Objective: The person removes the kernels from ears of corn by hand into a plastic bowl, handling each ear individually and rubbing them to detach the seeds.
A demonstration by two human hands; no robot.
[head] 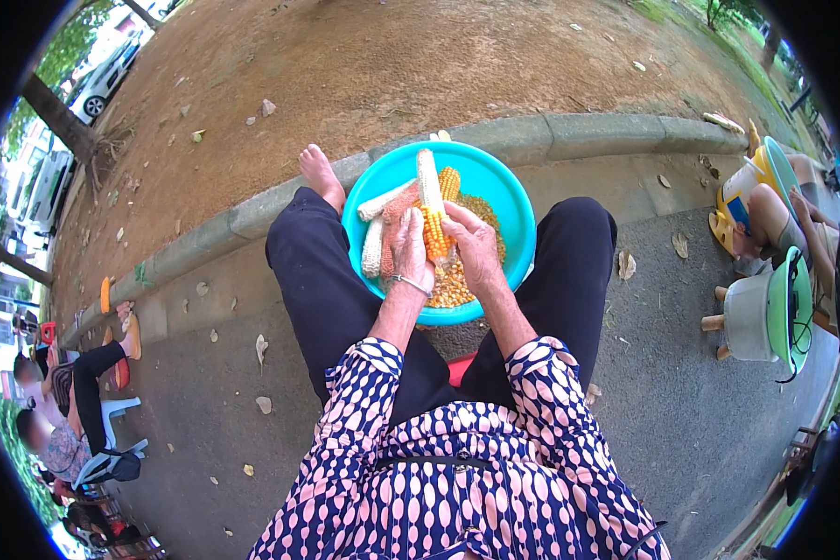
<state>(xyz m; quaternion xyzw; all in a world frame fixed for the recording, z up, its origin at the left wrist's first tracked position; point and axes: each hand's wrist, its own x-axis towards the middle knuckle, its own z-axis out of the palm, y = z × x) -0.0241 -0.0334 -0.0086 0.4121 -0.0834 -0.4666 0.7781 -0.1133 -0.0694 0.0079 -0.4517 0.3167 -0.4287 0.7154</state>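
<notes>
Over a turquoise plastic basin (509, 183) between my knees, my left hand (410, 246) grips an ear of corn (435, 232) with rows of yellow kernels. The fingers and thumb of my right hand (474, 243) hold its other side. A bare white cob length (428, 175) extends beyond the kernels; whether it is the same ear I cannot tell. Stripped white and reddish cobs (374, 246) are piled at the basin's left. Another kernel-covered ear (449, 183) lies behind my hands. Loose yellow kernels (453, 288) cover the near and right parts of the bottom.
A stone curb (581, 136) runs beyond the basin, with bare soil (406, 63) behind it. At right, a person sits near a yellow-and-white bucket (736, 185) and a wooden-legged stool (749, 315). Seated people and a light-blue chair (115, 407) are at left.
</notes>
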